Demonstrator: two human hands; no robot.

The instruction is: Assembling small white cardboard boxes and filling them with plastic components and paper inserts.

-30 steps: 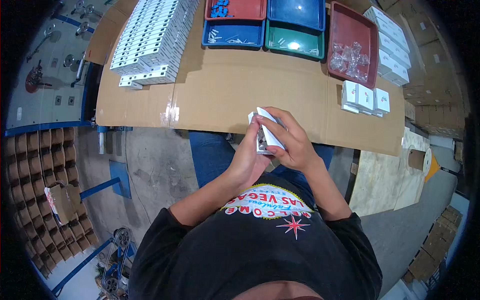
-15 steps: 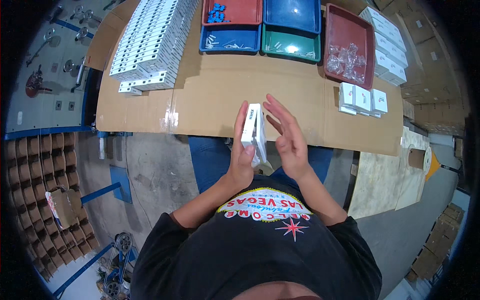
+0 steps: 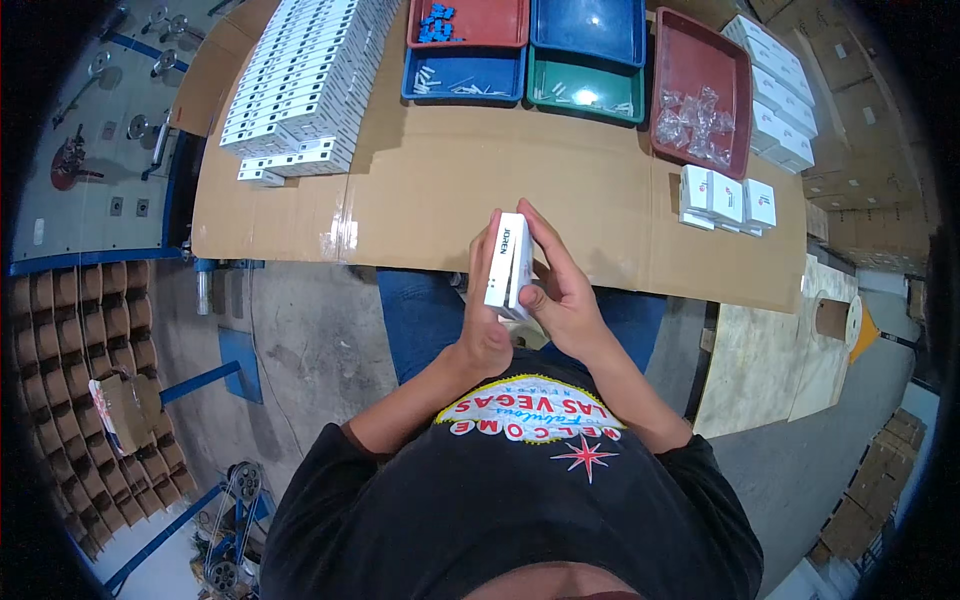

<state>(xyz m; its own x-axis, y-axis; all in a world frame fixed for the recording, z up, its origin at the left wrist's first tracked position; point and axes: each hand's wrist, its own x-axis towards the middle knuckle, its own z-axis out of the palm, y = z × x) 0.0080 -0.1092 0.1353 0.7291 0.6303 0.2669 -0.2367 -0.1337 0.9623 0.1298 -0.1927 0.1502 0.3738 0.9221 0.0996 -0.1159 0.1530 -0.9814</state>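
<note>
A small white carton [image 3: 507,262] stands on edge between my two hands, just off the table's near edge. Its narrow printed side faces up, and a thin dark gap runs along its right side. My left hand [image 3: 480,318] lies along the carton's left face, palm against it. From the other side, my right hand [image 3: 566,303] presses the carton with its thumb near the lower corner and its fingers along the right face. The carton's underside is hidden.
Stacked white cartons [image 3: 295,95] fill the table's [image 3: 480,180] back left. Shallow trays hold blue pieces [image 3: 437,24], small white pieces [image 3: 585,100] and clear plastic bags [image 3: 695,125]. More white boxes [image 3: 725,198] sit at the right, with others [image 3: 775,95] behind them.
My right hand has moved left and closed against the carton. The carton's wide-open flap side has been pressed nearly flat, leaving a narrow gap.
</note>
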